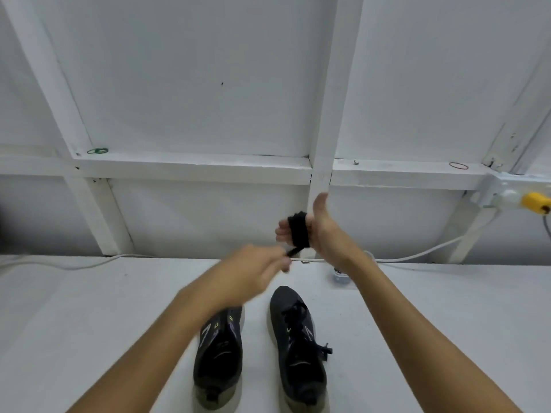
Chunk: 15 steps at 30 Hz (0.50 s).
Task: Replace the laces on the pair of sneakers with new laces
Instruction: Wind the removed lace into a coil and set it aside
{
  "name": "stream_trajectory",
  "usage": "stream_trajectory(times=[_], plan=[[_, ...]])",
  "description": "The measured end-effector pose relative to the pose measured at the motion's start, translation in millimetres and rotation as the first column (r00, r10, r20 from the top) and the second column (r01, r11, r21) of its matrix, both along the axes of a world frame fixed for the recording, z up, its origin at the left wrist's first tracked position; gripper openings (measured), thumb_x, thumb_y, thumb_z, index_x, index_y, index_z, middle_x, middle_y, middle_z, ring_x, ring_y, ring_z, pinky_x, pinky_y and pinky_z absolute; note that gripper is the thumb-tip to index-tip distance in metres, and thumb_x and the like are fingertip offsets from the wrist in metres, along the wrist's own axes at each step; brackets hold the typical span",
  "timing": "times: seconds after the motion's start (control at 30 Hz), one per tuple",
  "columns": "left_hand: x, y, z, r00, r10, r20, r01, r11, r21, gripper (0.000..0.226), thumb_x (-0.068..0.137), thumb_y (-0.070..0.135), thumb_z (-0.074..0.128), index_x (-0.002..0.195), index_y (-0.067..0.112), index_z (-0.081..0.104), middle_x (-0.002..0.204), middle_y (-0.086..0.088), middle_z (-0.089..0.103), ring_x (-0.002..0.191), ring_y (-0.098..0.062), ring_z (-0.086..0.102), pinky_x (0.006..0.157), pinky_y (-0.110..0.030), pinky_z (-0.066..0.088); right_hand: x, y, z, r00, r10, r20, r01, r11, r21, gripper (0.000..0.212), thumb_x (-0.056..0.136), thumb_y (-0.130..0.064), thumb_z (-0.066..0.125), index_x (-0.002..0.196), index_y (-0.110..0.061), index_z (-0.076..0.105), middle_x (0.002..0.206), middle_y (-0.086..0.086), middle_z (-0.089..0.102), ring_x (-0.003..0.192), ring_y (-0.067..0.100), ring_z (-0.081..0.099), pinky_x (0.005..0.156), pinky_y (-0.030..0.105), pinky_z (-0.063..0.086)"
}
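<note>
Lace [298, 231] sat coiled round right hand [316, 231] fingers; left hand [262, 263], blurred, apparently pinched its tail. Sneakers [298, 347] stood below on table [89, 308]. Risk: coil could slip off and tangle if tension dropped.

Blurred hand, half-hidden shoe

The left hand [262, 269] is motion-blurred; its forearm covers the left shoe's [219, 353] toe, toward twelve o'clock.
</note>
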<state>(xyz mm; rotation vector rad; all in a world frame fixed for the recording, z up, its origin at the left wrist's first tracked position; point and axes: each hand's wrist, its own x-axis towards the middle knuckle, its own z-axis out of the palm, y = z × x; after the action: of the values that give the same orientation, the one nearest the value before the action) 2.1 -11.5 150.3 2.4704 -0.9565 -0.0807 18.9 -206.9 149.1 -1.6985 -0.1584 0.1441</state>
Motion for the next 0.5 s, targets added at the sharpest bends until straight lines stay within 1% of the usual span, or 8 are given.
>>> stream_trajectory(times=[0.07,0.13,0.2,0.27,0.33,0.4,0.43,0.5], plan=[[18,9,18,0.993,0.042,0.110,-0.034,0.997,-0.069,0.020,0.104,0.031,0.048,0.100,0.025,0.067,0.080,0.007,0.066,0.072,-0.010,0.057,0.071,-0.032,0.045,-9,6,-15,0.994,0.098,-0.038,-0.102,0.986,-0.128,0.132,0.053,-0.107,0.019,0.115,-0.001,0.071,0.109,0.018,0.075,0.107,0.029,0.071,0.102,0.042,0.053],[35,14,30,0.994,0.035,0.104,-0.020,0.989,-0.146,0.018,0.103,0.028,0.052,0.091,0.028,0.065,0.072,0.013,0.063,0.065,-0.006,0.053,0.064,-0.024,0.041,-23,18,-17,0.976,0.194,-0.094,-0.201,0.976,-0.078,0.131,0.058,-0.102,0.012,0.109,0.003,0.070,0.105,0.022,0.075,0.102,0.031,0.072,0.093,0.037,0.056],[46,13,24,1.000,-0.005,-0.020,-0.001,0.955,-0.295,0.021,0.102,0.027,0.055,0.085,0.032,0.066,0.071,0.017,0.063,0.064,-0.001,0.052,0.065,-0.016,0.041,-33,27,-5,0.960,0.259,-0.109,-0.249,0.964,0.093,0.123,0.066,-0.094,0.004,0.100,0.004,0.071,0.099,0.024,0.074,0.093,0.033,0.073,0.083,0.034,0.058],[49,8,7,0.977,-0.019,-0.213,-0.094,0.856,-0.508,0.023,0.101,0.032,0.056,0.082,0.030,0.067,0.074,0.009,0.061,0.070,-0.009,0.052,0.069,-0.024,0.043,-37,27,12,0.960,0.263,-0.098,-0.220,0.921,0.321,0.122,0.071,-0.090,0.000,0.090,0.003,0.076,0.092,0.024,0.074,0.084,0.033,0.073,0.074,0.033,0.059],[42,-1,-13,0.941,0.018,-0.338,-0.221,0.789,-0.573,0.023,0.101,0.035,0.055,0.084,0.024,0.065,0.069,0.008,0.057,0.066,-0.012,0.048,0.065,-0.030,0.039,-34,23,24,0.977,0.197,-0.083,-0.128,0.849,0.513,0.123,0.075,-0.091,0.002,0.090,0.005,0.078,0.097,0.027,0.073,0.087,0.035,0.074,0.074,0.034,0.062],[24,-11,-28,0.946,0.082,-0.314,-0.219,0.874,-0.434,0.025,0.105,0.033,0.047,0.090,0.026,0.066,0.059,0.015,0.049,0.056,-0.005,0.041,0.057,-0.023,0.035,-28,20,27,0.988,0.140,-0.066,-0.070,0.785,0.616,0.124,0.078,-0.091,0.005,0.103,0.010,0.074,0.111,0.030,0.070,0.100,0.037,0.072,0.085,0.037,0.061],[13,-15,-32,0.961,0.081,-0.263,-0.167,0.932,-0.322,0.026,0.106,0.031,0.043,0.099,0.027,0.067,0.062,0.014,0.049,0.057,-0.004,0.043,0.057,-0.021,0.036,-24,20,28,0.992,0.109,-0.060,-0.051,0.796,0.604,0.124,0.079,-0.090,0.004,0.110,0.011,0.070,0.116,0.030,0.069,0.107,0.038,0.071,0.090,0.038,0.058],[-9,-18,-33,0.994,0.034,-0.107,-0.038,0.998,-0.045,0.029,0.108,0.032,0.036,0.113,0.024,0.063,0.081,0.010,0.058,0.077,-0.009,0.055,0.072,-0.026,0.047,-16,19,24,0.997,0.042,-0.060,-0.005,0.859,0.511,0.122,0.082,-0.087,0.000,0.119,0.010,0.064,0.120,0.028,0.068,0.114,0.037,0.068,0.099,0.039,0.054]])
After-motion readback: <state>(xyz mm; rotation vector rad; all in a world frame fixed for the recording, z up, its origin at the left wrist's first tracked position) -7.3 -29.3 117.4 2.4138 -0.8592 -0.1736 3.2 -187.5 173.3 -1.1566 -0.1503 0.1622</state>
